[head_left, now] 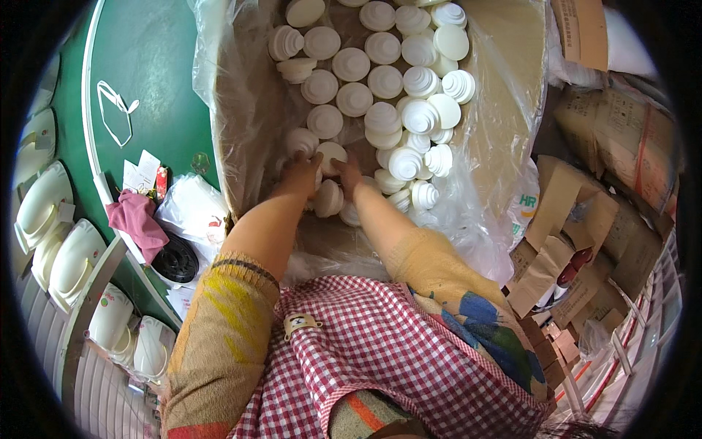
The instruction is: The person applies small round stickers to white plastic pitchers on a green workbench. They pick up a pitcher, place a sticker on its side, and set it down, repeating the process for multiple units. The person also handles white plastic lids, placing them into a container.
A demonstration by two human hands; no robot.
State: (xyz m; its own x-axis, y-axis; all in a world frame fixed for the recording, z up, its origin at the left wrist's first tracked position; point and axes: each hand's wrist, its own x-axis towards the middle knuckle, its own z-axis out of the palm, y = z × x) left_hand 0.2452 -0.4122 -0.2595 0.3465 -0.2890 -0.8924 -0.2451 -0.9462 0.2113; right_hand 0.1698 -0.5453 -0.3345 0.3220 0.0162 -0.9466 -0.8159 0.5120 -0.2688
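Note:
Both my hands reach down into a large cardboard box [504, 88] lined with clear plastic. Inside, many white round pieces with stepped tops, like lids [351, 64], lie in loose layers. My left hand [298, 178] is closed on a white lid at the near left, its fingers curled at the edge. Beside it, my right hand [349, 174] grips the edge of a flat-faced white lid [333, 155] between the two hands. Another lid [328, 199] is tilted just below them. My fingers partly hide the pieces they touch.
Left of the box, a green table [157, 73] carries a white cord [117, 110], a pink cloth [137, 223] and a black round object [175, 257]. White ceramic-looking vessels [77, 256] stand at far left. Cardboard boxes [563, 208] crowd the right side.

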